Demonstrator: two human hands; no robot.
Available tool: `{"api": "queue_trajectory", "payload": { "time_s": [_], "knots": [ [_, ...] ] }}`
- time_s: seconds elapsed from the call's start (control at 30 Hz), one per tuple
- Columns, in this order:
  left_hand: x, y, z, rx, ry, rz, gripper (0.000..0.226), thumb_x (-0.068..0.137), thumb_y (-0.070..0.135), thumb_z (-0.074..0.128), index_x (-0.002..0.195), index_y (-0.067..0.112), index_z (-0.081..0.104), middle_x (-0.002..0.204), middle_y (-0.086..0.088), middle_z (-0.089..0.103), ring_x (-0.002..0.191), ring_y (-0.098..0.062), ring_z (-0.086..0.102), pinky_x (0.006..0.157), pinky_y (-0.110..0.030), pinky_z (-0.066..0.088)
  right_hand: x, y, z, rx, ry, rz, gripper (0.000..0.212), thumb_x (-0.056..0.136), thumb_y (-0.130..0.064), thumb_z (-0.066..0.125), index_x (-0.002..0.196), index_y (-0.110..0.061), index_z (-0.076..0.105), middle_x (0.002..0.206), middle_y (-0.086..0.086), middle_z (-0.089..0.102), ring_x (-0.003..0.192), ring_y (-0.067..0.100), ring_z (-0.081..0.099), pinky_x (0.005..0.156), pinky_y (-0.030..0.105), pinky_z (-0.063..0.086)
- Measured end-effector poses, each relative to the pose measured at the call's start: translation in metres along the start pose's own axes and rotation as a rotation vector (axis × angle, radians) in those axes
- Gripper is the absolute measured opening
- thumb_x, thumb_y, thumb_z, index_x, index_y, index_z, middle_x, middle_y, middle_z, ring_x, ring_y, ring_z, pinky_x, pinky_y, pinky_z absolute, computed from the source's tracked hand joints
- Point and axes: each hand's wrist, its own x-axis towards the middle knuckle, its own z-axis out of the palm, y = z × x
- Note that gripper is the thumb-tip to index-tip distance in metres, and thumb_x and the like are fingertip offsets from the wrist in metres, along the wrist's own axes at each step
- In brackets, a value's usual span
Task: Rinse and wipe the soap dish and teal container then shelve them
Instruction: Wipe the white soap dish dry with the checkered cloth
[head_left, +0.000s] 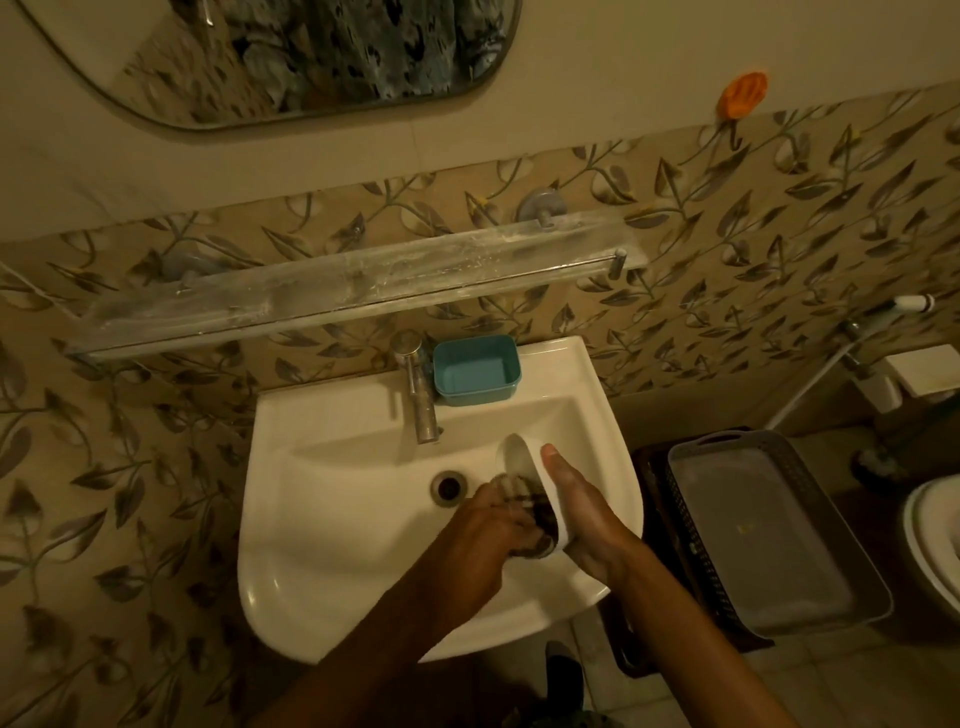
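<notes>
**A:** Where does everything sit?

**B:** All of it is at the white washbasin (291, 519), with the streaked glass shelf (363, 280) on the wall above. The teal container (475, 369) stands open side up on the basin's back ledge, just beside the tap (418, 395). The soap dish (543, 493) is held on edge over the bowl, near the drain (448, 486).

**A:** And the hands?

**B:** The right hand (582, 514) grasps the dish from outside, thumb along its wall. The left hand (483, 525) is clenched round a dark checked cloth (519, 491) and pushes it into the hollow.

**A:** What might go wrong?

**B:** I'd guess the wet dish could slip from that one-sided hold under the cloth's push and crack against the basin. A careless reach for the tap might also knock the container into the bowl.
</notes>
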Motion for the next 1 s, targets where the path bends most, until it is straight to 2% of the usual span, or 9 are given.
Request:
{"api": "queue_trajectory", "payload": {
  "time_s": [0.07,0.13,0.2,0.27,0.4,0.57,0.7,0.83,1.0],
  "knots": [
    [0.002,-0.012,-0.004,0.248,0.005,0.002,0.042,0.09,0.005,0.05,0.129,0.019,0.055,0.137,-0.001,0.052,0.125,-0.021,0.039,0.103,-0.02,0.024,-0.001,0.003,-0.001,0.007,-0.018,0.032,0.036,0.094,-0.048,0.047,0.103,-0.02,0.067,0.1,0.012,0.075,0.095,0.029,0.07,0.083,0.041,0.056],
    [0.005,-0.023,-0.011,0.392,0.137,0.034,0.044,0.087,0.001,0.053,0.126,0.021,0.058,0.131,-0.002,0.058,0.117,-0.028,0.046,0.094,-0.035,0.037,-0.002,0.007,-0.001,-0.017,-0.017,0.031,0.032,0.092,-0.049,0.05,0.106,-0.024,0.066,0.105,0.009,0.073,0.099,0.027,0.068,0.087,0.042,0.055],
    [0.008,-0.026,-0.015,0.44,0.181,0.026,0.047,0.081,-0.006,0.057,0.122,0.018,0.062,0.123,-0.004,0.064,0.107,-0.031,0.054,0.085,-0.037,0.045,-0.002,0.008,0.0,-0.031,-0.015,0.021,0.031,0.092,-0.05,0.05,0.107,-0.027,0.065,0.107,0.008,0.072,0.101,0.027,0.066,0.093,0.045,0.052],
    [0.009,-0.022,-0.006,0.387,0.178,-0.048,0.044,0.088,0.0,0.049,0.126,0.019,0.059,0.13,0.0,0.06,0.114,-0.026,0.05,0.095,-0.035,0.043,-0.002,0.006,0.001,-0.082,-0.046,0.008,0.035,0.094,-0.051,0.046,0.113,-0.027,0.064,0.111,0.006,0.071,0.105,0.025,0.065,0.099,0.045,0.049],
    [0.002,0.007,0.017,-0.046,0.217,-0.154,0.028,0.087,-0.001,0.051,0.106,0.01,0.069,0.112,-0.01,0.067,0.106,-0.023,0.059,0.096,-0.027,0.043,0.003,0.001,0.004,-0.14,0.004,-0.074,0.036,0.098,-0.047,0.04,0.11,-0.024,0.066,0.104,0.006,0.073,0.096,0.022,0.07,0.088,0.037,0.055],
    [0.001,0.027,-0.001,-0.419,0.05,-0.283,0.024,0.09,0.013,0.052,0.088,0.025,0.072,0.086,0.014,0.069,0.077,0.012,0.06,0.065,-0.004,0.044,0.003,0.002,0.001,-0.122,0.018,-0.229,0.033,0.096,-0.048,0.041,0.114,-0.03,0.063,0.107,0.003,0.073,0.095,0.016,0.071,0.081,0.03,0.057],
    [0.012,0.026,-0.027,-0.957,-0.103,-0.638,0.019,0.094,0.018,0.053,0.095,0.024,0.071,0.093,0.001,0.074,0.088,-0.011,0.068,0.08,-0.024,0.05,0.0,0.007,0.001,-0.138,-0.009,-0.434,0.041,0.092,-0.052,0.039,0.128,-0.037,0.053,0.131,0.0,0.061,0.12,0.015,0.058,0.104,0.039,0.045],
    [0.021,0.019,-0.043,-1.45,-0.037,-0.902,0.015,0.09,0.019,0.057,0.091,0.009,0.067,0.085,-0.012,0.071,0.079,-0.026,0.065,0.076,-0.035,0.05,-0.004,0.012,0.001,-0.282,-0.069,-0.555,0.052,0.092,-0.056,0.036,0.14,-0.038,0.038,0.142,-0.011,0.048,0.131,0.007,0.046,0.104,0.02,0.041],
    [0.03,0.01,-0.052,-1.692,0.086,-1.023,0.027,0.09,0.024,0.057,0.1,0.0,0.065,0.088,-0.019,0.068,0.08,-0.032,0.063,0.076,-0.042,0.05,-0.006,0.027,0.003,-0.331,-0.088,-0.542,0.076,0.081,-0.077,0.038,0.144,-0.037,0.029,0.143,-0.004,0.047,0.131,0.014,0.047,0.109,0.044,0.041]
  ]
}}
